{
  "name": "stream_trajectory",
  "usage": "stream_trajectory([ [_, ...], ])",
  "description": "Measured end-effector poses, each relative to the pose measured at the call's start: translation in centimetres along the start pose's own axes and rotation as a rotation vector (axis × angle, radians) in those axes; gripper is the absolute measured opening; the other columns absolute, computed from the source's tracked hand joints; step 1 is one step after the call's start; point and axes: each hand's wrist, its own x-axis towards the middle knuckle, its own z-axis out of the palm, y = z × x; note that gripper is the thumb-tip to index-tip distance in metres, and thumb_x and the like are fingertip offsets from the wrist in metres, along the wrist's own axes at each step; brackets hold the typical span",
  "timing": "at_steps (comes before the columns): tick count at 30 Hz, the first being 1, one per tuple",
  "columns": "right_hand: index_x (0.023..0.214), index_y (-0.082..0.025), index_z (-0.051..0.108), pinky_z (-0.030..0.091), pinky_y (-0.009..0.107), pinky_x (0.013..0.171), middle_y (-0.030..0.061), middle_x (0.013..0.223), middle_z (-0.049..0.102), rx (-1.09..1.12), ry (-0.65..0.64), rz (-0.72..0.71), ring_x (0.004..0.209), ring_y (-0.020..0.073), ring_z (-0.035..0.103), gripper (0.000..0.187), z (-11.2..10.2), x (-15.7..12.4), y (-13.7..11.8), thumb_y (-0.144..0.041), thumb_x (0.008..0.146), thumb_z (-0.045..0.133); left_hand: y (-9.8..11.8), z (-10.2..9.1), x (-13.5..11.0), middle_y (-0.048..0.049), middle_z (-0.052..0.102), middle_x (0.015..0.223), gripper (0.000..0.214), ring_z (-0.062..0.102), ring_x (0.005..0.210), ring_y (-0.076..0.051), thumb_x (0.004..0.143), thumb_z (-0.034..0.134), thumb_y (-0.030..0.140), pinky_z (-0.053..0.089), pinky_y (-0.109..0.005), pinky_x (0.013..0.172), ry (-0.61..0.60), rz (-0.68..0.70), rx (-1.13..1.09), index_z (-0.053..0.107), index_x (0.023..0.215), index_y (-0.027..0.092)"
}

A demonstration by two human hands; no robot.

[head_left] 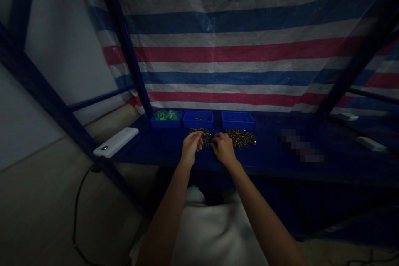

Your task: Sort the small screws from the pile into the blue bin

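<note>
A striped tarpaulin [218,56] in red, white and blue hangs behind your dark blue table [268,149]. To your left, a pale wall [68,45] meets dull floor [46,208] in dim light.

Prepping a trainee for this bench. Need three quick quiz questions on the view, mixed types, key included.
1. Count: how many blue plastic bins stand in the row at the back of the blue table?
2. True or false: the slim metal pieces lie to the left of the brass-coloured metal parts.
3. Fill in: the ____ hand is nearer the brass-coloured metal parts.

Key:
1. Three.
2. True.
3. Right: the right hand is beside that pile; the left hand is farther off.
</note>
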Motion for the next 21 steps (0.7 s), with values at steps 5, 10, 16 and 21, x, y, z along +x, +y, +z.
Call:
stream_trajectory([
  [5, 0.083, -0.02, 0.06, 0.035, 0.033, 0.074, 0.0072, 0.099, 0.057, -0.058, -0.083, 0.052, 0.095, 0.0219, 0.045, 0.012, -0.4, 0.2, -0.5, -0.019, 0.083, 0.048, -0.7, 0.1, -0.1, 0.0029, 0.053, 0.052, 0.032, 0.046, 0.039, -0.006, 0.07, 0.059, 0.04, 0.031, -0.017, 0.038, -0.088, 0.086, 0.171, 0.059, 0.085, 0.013],
  [10, 0.085, -0.02, 0.057, 0.033, 0.032, 0.074, 0.0075, 0.096, 0.057, -0.025, -0.095, 0.123, 0.094, 0.0223, 0.045, 0.012, -0.6, 0.4, -0.3, -0.019, 0.084, 0.045, -1.5, 0.2, 0.0, 0.0026, 0.054, 0.053, 0.025, 0.05, 0.043, -0.008, 0.072, 0.057, 0.036, 0.04, -0.019, 0.043, -0.12, 0.129, 0.233, 0.058, 0.083, 0.013],
  [16, 0.081, -0.019, 0.054, 0.035, 0.033, 0.074, 0.0081, 0.088, 0.058, 0.069, 0.025, 0.106, 0.087, 0.0226, 0.046, 0.011, -0.8, 1.2, 0.9, -0.017, 0.083, 0.044, -2.0, 0.0, 0.3, 0.0011, 0.056, 0.058, 0.022, 0.053, 0.048, -0.008, 0.074, 0.054, 0.03, 0.042, -0.02, 0.047, -0.142, 0.144, 0.249, 0.057, 0.086, 0.012],
  [21, 0.08, -0.019, 0.053, 0.036, 0.034, 0.075, 0.0078, 0.084, 0.058, 0.136, 0.095, 0.032, 0.083, 0.0221, 0.047, 0.011, -1.5, 1.9, 1.4, -0.015, 0.081, 0.043, -1.7, 0.1, 0.1, 0.0004, 0.056, 0.06, 0.022, 0.053, 0.05, -0.008, 0.075, 0.053, 0.03, 0.041, -0.019, 0.048, -0.149, 0.161, 0.273, 0.058, 0.088, 0.012],
])
